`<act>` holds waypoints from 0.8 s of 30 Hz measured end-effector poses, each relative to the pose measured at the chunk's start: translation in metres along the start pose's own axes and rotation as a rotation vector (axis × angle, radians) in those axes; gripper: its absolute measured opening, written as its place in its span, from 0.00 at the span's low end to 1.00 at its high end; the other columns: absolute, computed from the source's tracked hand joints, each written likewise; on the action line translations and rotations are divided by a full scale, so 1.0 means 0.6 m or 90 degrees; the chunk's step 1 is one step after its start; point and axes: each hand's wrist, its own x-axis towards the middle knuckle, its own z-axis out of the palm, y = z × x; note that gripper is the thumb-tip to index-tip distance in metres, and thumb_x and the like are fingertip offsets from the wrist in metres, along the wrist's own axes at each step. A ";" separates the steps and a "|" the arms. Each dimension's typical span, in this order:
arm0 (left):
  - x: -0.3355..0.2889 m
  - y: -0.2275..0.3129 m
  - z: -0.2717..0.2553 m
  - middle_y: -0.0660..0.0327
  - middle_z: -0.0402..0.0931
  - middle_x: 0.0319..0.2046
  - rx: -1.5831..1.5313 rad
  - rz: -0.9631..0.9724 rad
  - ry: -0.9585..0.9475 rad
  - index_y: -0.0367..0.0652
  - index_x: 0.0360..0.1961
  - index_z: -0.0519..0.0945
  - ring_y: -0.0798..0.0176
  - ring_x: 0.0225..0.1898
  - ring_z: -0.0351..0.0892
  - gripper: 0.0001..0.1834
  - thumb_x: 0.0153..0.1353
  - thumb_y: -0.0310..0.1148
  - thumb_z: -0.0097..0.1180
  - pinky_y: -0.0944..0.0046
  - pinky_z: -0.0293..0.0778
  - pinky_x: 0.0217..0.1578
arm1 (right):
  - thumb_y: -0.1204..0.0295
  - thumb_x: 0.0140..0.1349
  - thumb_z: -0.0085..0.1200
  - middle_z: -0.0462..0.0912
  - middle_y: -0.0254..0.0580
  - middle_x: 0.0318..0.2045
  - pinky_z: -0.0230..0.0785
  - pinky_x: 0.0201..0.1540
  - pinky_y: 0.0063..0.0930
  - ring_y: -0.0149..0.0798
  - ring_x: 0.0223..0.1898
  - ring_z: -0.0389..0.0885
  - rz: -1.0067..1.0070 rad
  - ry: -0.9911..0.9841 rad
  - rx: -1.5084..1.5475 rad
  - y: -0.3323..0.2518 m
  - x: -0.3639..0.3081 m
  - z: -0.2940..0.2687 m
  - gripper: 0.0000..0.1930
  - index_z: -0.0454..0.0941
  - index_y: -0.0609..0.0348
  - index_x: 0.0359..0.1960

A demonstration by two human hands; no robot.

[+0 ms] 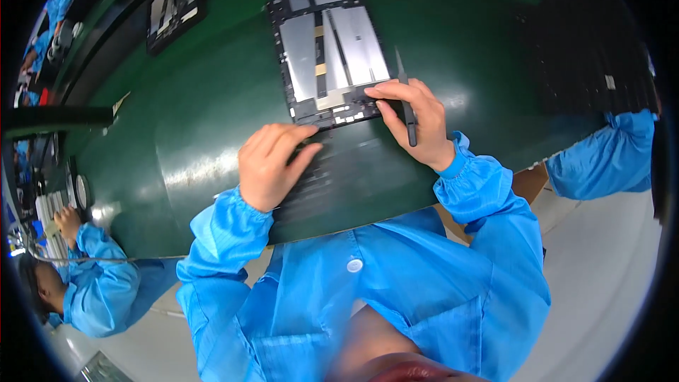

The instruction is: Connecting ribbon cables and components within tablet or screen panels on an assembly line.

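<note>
An opened tablet [368,39] lies on the green table in front of me, its inner side up. Silver plates, a dark ribbon cable [320,49] with yellowish tape and a black frame show on it. My left hand [269,159] rests at its lower left corner, fingertips at the edge, the thumb apart from the fingers. In my right hand [423,117] a pair of dark tweezers [410,117] is held, its thin tip pointing away from me. The index finger of that hand touches the tablet's lower right part. Whatever lies under that fingertip is hidden.
A second opened tablet [173,3] lies at the far left of the green table [481,49]. Black sheets or trays [587,49] occupy the right side. Co-workers in blue sit at left [102,283] and right [605,159]. A dark bar [60,119] juts in from the left.
</note>
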 end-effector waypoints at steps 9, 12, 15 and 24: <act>0.001 -0.019 0.034 0.65 0.80 0.30 -0.156 -0.040 0.033 0.45 0.38 0.85 0.62 0.26 0.79 0.10 0.53 0.24 0.69 0.64 0.73 0.25 | 0.86 0.59 0.51 0.86 0.43 0.38 0.76 0.49 0.33 0.42 0.42 0.86 0.120 -0.213 0.244 -0.045 0.066 0.061 0.21 0.75 0.61 0.55; 0.000 -0.026 0.025 0.65 0.83 0.31 -0.243 -0.244 -0.013 0.42 0.41 0.86 0.72 0.25 0.77 0.10 0.57 0.22 0.68 0.71 0.69 0.25 | 0.84 0.58 0.58 0.84 0.42 0.35 0.75 0.48 0.33 0.41 0.41 0.85 0.110 -0.240 0.177 -0.047 0.063 0.069 0.21 0.75 0.58 0.55; -0.006 -0.030 0.033 0.65 0.84 0.32 -0.317 -0.300 0.014 0.42 0.43 0.85 0.76 0.26 0.76 0.11 0.57 0.23 0.69 0.74 0.66 0.25 | 0.82 0.58 0.63 0.84 0.41 0.35 0.75 0.48 0.33 0.40 0.41 0.85 0.139 -0.236 0.213 -0.045 0.058 0.073 0.22 0.75 0.57 0.55; -0.001 -0.025 0.019 0.65 0.84 0.34 -0.283 -0.280 -0.014 0.44 0.44 0.86 0.72 0.29 0.78 0.15 0.55 0.25 0.71 0.73 0.70 0.26 | 0.82 0.58 0.65 0.84 0.39 0.34 0.75 0.47 0.33 0.38 0.40 0.85 0.115 -0.202 0.188 -0.043 0.048 0.080 0.23 0.74 0.57 0.55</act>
